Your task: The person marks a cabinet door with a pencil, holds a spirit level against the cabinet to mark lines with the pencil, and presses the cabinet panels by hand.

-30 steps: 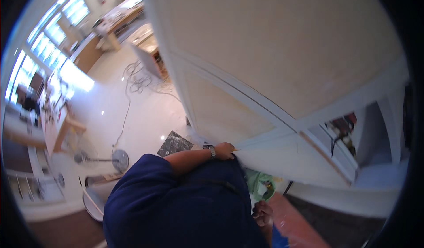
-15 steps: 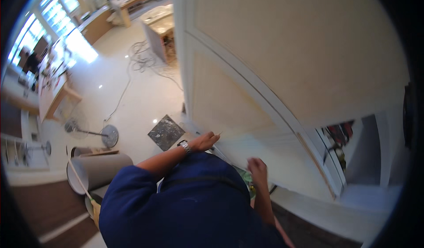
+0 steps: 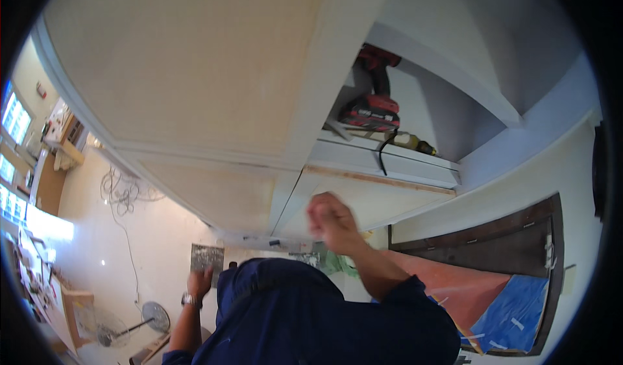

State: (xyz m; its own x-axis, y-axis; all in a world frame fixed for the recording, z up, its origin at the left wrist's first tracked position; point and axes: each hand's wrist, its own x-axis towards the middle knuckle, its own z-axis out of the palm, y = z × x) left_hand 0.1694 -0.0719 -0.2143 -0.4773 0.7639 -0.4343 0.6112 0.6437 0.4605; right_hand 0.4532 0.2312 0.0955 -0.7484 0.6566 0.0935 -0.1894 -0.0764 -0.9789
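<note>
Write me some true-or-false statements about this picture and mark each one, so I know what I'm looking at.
1. A red-and-black cordless drill is in an open, pale grey compartment of the big white-and-beige cabinet. True.
2. A silver metal wristwatch is on the person's right wrist. False: the wristwatch is at the wrist of the left hand.
3. The bare right hand appears in front of the cabinet. True.
4. A thin grey cable runs perfectly straight. False: the cable lies partly in tangled loops on the shiny pale floor.
5. A round-based grey fan stands inside the cabinet. False: the fan is on the floor.
</note>
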